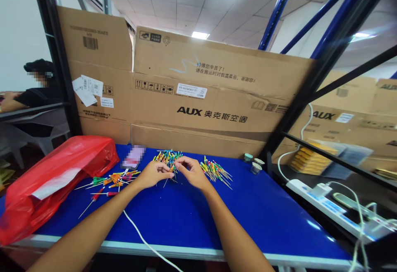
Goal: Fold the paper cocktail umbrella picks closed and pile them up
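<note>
My left hand (153, 173) and my right hand (192, 172) meet over the blue table at the front of a pile of folded paper cocktail umbrellas (161, 156). The right thumb and forefinger are pinched at a small cocktail umbrella (172, 168) whose stick points down. My left fingers are curled with the thumb close to the same spot; what they grip is too small to make out. Right of my right hand lies another bundle of folded umbrellas (216, 172), sticks toward me. Looser, partly spread umbrellas (116, 178) lie left of my left hand.
A red plastic bag (66, 160) covers the table's left side. Behind the piles lies a phone (134, 156); a white cable (139, 232) crosses the front edge. Small tubs (256, 168) stand back right. Cardboard (198, 69) walls the back. A power strip (328, 208) is at right.
</note>
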A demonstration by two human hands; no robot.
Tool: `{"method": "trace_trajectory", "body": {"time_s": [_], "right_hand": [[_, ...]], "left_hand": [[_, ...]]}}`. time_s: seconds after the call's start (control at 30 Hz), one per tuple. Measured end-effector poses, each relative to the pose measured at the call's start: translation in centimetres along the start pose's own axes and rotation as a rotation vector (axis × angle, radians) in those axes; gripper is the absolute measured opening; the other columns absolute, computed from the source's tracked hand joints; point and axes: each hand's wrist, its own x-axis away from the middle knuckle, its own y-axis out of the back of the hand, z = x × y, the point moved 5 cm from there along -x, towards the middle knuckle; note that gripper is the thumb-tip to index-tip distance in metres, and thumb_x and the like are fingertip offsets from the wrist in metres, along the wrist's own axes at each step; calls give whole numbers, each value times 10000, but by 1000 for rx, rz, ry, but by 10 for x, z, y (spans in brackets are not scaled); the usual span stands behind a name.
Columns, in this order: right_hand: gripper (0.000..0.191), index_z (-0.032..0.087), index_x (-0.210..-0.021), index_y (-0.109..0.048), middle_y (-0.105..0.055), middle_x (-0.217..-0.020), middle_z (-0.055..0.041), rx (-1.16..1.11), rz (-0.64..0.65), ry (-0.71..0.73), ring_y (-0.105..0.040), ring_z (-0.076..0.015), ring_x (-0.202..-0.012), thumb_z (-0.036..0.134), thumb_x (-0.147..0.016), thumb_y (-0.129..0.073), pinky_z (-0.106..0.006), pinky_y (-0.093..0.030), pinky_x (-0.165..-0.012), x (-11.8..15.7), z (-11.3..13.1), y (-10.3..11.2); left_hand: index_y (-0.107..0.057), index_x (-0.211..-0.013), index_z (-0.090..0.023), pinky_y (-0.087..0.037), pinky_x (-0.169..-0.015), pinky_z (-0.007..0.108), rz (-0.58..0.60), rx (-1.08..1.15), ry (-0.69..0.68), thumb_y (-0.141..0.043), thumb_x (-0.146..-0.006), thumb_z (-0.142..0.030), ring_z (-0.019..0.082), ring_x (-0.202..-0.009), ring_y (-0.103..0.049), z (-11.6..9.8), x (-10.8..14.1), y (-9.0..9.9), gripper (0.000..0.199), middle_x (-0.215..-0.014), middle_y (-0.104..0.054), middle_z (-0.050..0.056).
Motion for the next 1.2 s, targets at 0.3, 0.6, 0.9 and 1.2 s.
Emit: {"method": "trace_trajectory", "body": {"time_s": [0.3,0.6,0.9,1.2], "right_hand": [[284,185,-941,-706,-698,-917,-52,-34,12,-57,-611,-198,-849,442,-913,-590,-299,-480,-771,-2,-10,-6],[295,171,-911,-689,-677,-855,-44,-143,30,-100,-577,-164,-754,460,-866,-649,-282,-468,-700,-2,-17,-11],[304,173,-914,-670,-640,-792,-24,-140,53,-124,-553,-149,-688,471,-854,-659,-266,-454,-656,-2,-19,-18],[310,180,-1009,-673,-667,-847,-33,-209,0,-105,-595,-160,-730,441,-843,-683,-279,-474,-691,-3,-20,-15]], "left_hand": [[-756,-766,-121,-298,-463,205,-5,-38,-6,-795,-694,-400,103,-488,-458,-9,2,1,291,-551,-612,-5],[-741,-768,-116,-271,-439,199,-17,29,-5,-789,-704,-433,85,-453,-425,-9,3,1,328,-532,-598,-14],[-682,-772,-129,-334,-393,187,-53,115,31,-808,-704,-421,86,-406,-488,-6,4,-1,325,-530,-615,-27],[-597,-748,-144,-387,-374,171,-70,213,40,-830,-687,-410,85,-387,-531,-3,2,-5,359,-518,-614,-41]]}}
